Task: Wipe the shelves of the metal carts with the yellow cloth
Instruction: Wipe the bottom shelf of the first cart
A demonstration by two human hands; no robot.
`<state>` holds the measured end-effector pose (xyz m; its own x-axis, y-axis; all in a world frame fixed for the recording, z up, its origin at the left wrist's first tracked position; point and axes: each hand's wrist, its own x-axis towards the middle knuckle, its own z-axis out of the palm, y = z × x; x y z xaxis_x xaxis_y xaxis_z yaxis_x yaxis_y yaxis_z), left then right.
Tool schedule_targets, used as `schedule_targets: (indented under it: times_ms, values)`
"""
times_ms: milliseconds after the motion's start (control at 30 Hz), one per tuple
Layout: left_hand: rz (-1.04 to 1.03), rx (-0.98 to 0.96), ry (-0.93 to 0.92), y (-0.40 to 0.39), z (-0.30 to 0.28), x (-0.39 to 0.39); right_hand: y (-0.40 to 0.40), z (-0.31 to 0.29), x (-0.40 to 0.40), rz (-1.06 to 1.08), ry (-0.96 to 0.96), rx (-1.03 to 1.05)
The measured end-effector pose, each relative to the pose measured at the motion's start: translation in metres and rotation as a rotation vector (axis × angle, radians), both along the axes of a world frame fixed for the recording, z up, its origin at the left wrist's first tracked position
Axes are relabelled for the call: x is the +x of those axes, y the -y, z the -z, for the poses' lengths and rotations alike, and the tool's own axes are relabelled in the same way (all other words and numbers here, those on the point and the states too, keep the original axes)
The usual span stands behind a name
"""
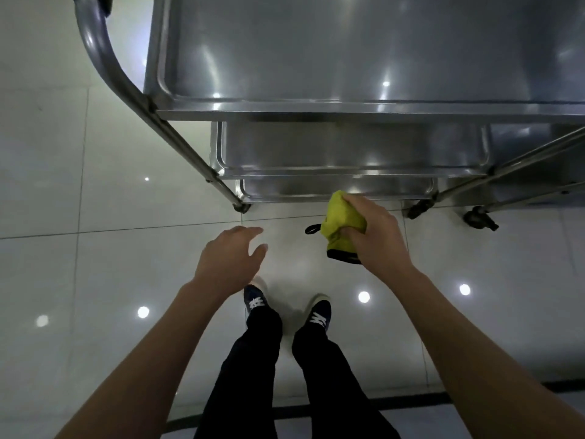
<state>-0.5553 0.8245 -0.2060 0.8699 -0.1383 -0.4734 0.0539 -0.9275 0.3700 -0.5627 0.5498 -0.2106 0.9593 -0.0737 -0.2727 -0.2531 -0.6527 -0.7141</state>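
I look straight down at a steel cart with three stacked shelves: a wide top shelf [348,52], a middle shelf [348,147] and a bottom shelf [332,186] showing only a narrow strip. My right hand [376,236] grips a bunched yellow cloth [340,223] with a black hem and loop, held in the air just in front of the bottom shelf's near edge. My left hand [231,258] hovers empty over the floor to the left, fingers loosely spread, touching nothing.
A curved tubular handle [101,55] and slanted leg [190,153] run down the cart's left side. Castor wheels [479,218] stand at the right, beside another frame [538,172]. My feet [285,308] stand on glossy white floor tiles [95,248].
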Motion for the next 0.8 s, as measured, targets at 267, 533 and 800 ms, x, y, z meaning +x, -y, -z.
schedule_targets:
  times_ms: [267,533,800]
  values:
    - [0.027,-0.031,0.135,0.019,0.054,0.050,0.013,0.071,0.042,-0.016,0.073,-0.039]
    - [0.041,-0.046,0.326,0.007,0.128,0.128,0.000,0.146,0.127,-0.078,0.231,-0.118]
    - [0.069,-0.024,0.437,-0.007,0.186,0.170,-0.019,0.193,0.189,-0.077,0.404,-0.118]
